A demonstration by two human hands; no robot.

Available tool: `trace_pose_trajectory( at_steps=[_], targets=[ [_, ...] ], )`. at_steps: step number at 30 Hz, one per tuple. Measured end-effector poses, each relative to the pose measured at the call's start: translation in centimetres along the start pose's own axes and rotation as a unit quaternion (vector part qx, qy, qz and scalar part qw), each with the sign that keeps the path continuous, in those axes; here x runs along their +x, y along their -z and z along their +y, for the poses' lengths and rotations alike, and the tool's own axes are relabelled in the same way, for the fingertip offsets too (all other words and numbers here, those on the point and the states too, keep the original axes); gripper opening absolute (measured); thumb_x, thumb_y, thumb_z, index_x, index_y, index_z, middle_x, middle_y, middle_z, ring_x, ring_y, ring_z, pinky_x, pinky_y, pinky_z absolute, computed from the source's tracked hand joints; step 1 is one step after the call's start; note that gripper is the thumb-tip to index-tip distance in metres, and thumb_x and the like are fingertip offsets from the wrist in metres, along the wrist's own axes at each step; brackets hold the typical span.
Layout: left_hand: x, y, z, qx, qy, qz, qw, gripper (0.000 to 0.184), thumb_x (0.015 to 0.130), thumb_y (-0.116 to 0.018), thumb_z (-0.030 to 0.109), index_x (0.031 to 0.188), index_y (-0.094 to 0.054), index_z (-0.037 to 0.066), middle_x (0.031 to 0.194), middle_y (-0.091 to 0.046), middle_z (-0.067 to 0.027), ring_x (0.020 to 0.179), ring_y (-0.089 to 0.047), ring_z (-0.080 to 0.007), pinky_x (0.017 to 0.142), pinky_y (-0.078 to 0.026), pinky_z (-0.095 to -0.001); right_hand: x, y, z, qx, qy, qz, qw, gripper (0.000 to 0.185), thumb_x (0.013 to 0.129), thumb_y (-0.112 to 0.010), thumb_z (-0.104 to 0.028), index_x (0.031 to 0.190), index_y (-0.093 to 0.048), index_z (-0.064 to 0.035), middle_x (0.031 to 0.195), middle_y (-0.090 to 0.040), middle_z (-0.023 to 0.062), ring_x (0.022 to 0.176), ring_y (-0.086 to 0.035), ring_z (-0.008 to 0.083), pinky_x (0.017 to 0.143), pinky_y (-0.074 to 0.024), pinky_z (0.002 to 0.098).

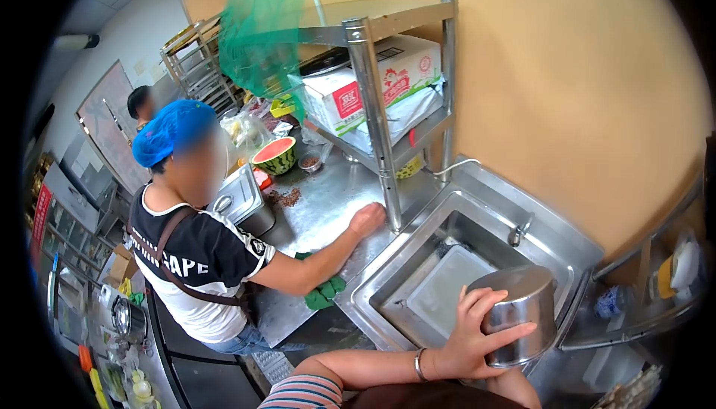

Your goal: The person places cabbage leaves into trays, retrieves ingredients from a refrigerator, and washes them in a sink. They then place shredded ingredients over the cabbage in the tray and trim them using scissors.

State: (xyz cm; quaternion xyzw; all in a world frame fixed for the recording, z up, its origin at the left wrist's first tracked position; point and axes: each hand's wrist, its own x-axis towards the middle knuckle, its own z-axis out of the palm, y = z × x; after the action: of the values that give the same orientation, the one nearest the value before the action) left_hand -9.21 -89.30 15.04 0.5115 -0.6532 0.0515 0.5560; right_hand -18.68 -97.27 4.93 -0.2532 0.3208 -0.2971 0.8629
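Note:
A shiny round stainless steel pot [522,312] is held tilted over the near edge of the sink [358,289], its flat base facing up. My left hand [470,334], with a bracelet at the wrist, grips the pot's side with fingers spread around it. Of my right hand [514,388] only the part near the wrist shows, just below the pot; its fingers are hidden. Inside the sink basin lies a pale rectangular tray or board [447,278], below the faucet [520,230].
A co-worker in a blue hair cover [173,129] leans a hand [367,219] on the steel counter [321,211]. Nearby are a green cloth [325,293], a cut watermelon [276,157] and a lidded metal container [242,196]. A rack with a carton [373,84] rises behind.

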Motion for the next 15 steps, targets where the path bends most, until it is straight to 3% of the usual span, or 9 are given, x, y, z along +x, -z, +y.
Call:
trace_pose_trajectory(
  at_steps=[11,15],
  targets=[
    [-1.4,-1.9,-0.5,0.017,0.038,-0.049,0.998,0.064,0.059,-0.076,0.039,0.121,-0.062,0.03,0.132,-0.036,-0.0168,0.118,-0.033,-0.0364,0.098,-0.024,-0.0523,-0.1,0.6,-0.3,-0.012,-0.017,-0.005,1.0,0.029,0.085,-0.055,-0.024,0.105,-0.063,-0.0036,0.114,-0.059,0.0186,0.096,-0.06,0.0337,0.086,-0.0467,0.0382],
    [-3.6,-3.5,-1.8,0.003,0.058,-0.053,0.997,0.068,0.059,-0.077,0.032,0.124,-0.058,0.029,0.133,-0.037,-0.017,0.121,-0.033,-0.0372,0.097,-0.022,-0.0552,0.0,0.5,-0.4,-0.027,-0.011,-0.01,1.0,0.029,0.084,-0.056,-0.024,0.103,-0.064,-0.0034,0.114,-0.058,0.0188,0.096,-0.059,0.0345,0.086,-0.0466,0.0386]
  ],
)
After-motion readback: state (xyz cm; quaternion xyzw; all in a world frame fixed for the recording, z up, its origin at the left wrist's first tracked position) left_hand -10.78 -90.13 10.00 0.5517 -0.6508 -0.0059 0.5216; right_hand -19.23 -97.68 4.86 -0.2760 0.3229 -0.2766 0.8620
